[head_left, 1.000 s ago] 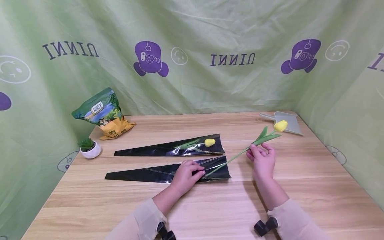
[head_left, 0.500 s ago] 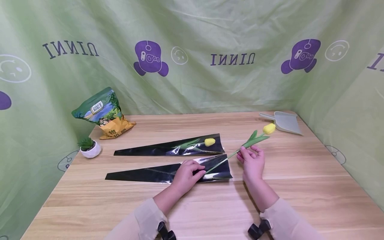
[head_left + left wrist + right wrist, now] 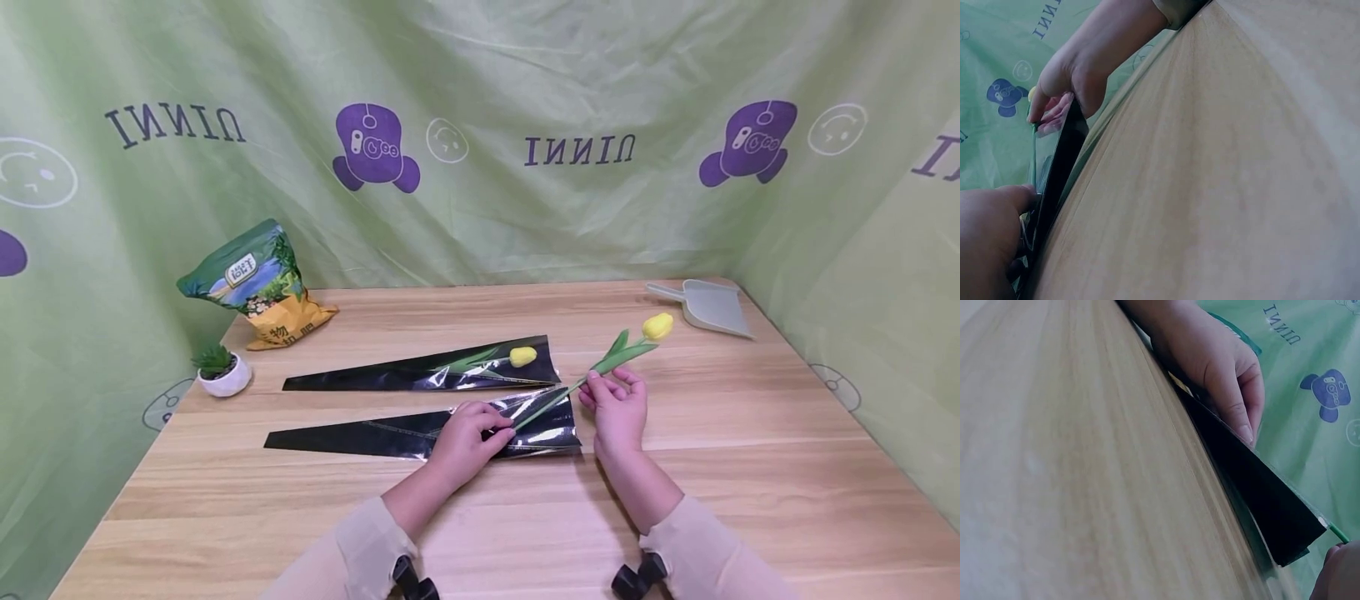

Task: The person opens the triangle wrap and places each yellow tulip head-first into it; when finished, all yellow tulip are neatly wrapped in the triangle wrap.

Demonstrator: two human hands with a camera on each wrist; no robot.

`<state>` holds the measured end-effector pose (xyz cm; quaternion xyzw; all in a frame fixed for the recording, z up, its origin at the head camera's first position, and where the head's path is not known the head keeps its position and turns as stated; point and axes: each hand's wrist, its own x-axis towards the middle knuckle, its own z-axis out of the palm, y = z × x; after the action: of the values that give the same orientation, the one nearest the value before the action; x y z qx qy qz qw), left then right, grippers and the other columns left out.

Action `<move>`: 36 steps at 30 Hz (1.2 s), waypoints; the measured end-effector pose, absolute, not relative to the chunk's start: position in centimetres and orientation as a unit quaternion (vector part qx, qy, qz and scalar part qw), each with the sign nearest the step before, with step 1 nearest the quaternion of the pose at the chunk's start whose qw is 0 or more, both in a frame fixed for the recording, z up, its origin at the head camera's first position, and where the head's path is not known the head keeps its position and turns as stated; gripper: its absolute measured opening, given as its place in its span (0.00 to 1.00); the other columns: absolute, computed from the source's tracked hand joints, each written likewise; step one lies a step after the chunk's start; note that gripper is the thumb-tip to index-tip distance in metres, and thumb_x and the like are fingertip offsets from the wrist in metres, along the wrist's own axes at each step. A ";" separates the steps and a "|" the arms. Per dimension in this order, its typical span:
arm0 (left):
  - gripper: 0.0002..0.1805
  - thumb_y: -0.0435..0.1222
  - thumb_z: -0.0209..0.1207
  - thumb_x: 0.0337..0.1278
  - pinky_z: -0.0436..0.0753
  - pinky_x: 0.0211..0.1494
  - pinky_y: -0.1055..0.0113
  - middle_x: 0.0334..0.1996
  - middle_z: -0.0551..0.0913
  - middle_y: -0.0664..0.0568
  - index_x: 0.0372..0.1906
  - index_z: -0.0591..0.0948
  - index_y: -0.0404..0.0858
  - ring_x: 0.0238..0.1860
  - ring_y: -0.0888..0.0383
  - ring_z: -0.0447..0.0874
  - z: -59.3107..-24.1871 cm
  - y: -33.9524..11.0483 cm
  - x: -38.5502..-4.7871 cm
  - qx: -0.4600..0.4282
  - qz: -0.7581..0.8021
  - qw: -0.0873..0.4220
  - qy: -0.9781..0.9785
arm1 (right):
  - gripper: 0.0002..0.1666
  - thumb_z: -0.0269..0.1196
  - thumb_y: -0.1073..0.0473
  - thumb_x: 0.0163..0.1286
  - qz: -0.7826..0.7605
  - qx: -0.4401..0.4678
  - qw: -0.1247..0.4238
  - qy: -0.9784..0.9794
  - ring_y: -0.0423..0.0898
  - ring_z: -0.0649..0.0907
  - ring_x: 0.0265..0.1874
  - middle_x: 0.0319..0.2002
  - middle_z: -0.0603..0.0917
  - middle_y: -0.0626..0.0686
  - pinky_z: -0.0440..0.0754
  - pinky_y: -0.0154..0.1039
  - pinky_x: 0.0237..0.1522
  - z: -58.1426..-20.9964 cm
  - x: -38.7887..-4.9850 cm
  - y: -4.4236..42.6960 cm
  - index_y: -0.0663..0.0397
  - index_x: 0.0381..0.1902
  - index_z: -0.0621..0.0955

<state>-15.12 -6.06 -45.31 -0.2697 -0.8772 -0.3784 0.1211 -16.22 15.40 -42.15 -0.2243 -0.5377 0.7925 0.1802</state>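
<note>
In the head view a yellow tulip [image 3: 657, 326] is held at a slant, its stem pinched just below the leaves by my right hand [image 3: 621, 414]. The lower stem lies over the wide mouth of the nearer black sleeve [image 3: 345, 435]. My left hand [image 3: 467, 439] pinches at that sleeve's upper film, where the stem's lower end meets the fingertips. In the left wrist view the green stem [image 3: 1034, 153] runs between both hands. The right wrist view shows the black sleeve [image 3: 1272, 512] raised at its mouth beside my left hand [image 3: 1229, 378].
Behind lies another black sleeve [image 3: 360, 377] with a yellow tulip [image 3: 522, 357] inside. A green and orange bag [image 3: 258, 283] and a white potted succulent [image 3: 226, 375] stand at the left. A grey dustpan [image 3: 716, 307] lies at the back right.
My right hand has moved left and slightly down with the tulip, bringing more of its stem over the nearer sleeve. My left hand has stayed almost in place.
</note>
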 end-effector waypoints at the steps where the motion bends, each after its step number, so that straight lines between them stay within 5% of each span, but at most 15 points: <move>1: 0.07 0.39 0.67 0.56 0.80 0.52 0.62 0.37 0.86 0.54 0.38 0.90 0.42 0.45 0.55 0.81 -45.3 -6.1 -15.1 -0.272 -0.378 0.123 -0.877 | 0.20 0.62 0.68 0.67 0.793 -0.223 0.179 -0.537 0.35 0.84 0.27 0.30 0.81 0.42 0.86 0.29 0.37 -42.1 -16.2 15.4 0.45 0.46 0.65; 11: 0.05 0.38 0.67 0.55 0.80 0.51 0.64 0.36 0.86 0.54 0.35 0.90 0.42 0.44 0.56 0.81 -45.5 -6.0 -15.2 -0.269 -0.381 0.120 -0.877 | 0.31 0.58 0.63 0.72 0.787 -0.189 0.127 -0.574 0.35 0.85 0.28 0.30 0.82 0.40 0.86 0.32 0.41 -41.6 -15.9 16.4 0.49 0.65 0.57; 19: 0.06 0.38 0.67 0.56 0.80 0.50 0.64 0.36 0.86 0.55 0.35 0.90 0.42 0.43 0.56 0.81 -45.4 -6.0 -15.1 -0.271 -0.380 0.118 -0.876 | 0.18 0.56 0.58 0.75 0.801 -0.174 0.102 -0.563 0.35 0.86 0.28 0.29 0.84 0.38 0.86 0.30 0.41 -40.6 -15.9 18.1 0.37 0.52 0.60; 36: 0.05 0.37 0.67 0.55 0.80 0.50 0.63 0.35 0.86 0.54 0.35 0.90 0.42 0.43 0.56 0.81 -45.5 -6.0 -15.1 -0.271 -0.382 0.124 -0.874 | 0.06 0.53 0.52 0.77 0.822 -0.165 0.093 -0.537 0.35 0.79 0.27 0.28 0.79 0.39 0.80 0.26 0.33 -38.9 -17.0 20.6 0.42 0.47 0.69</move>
<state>-15.14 -6.01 -45.47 -0.2714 -0.8745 -0.3823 0.1243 -16.98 20.57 -38.89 -0.1651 -0.5366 0.8222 0.0932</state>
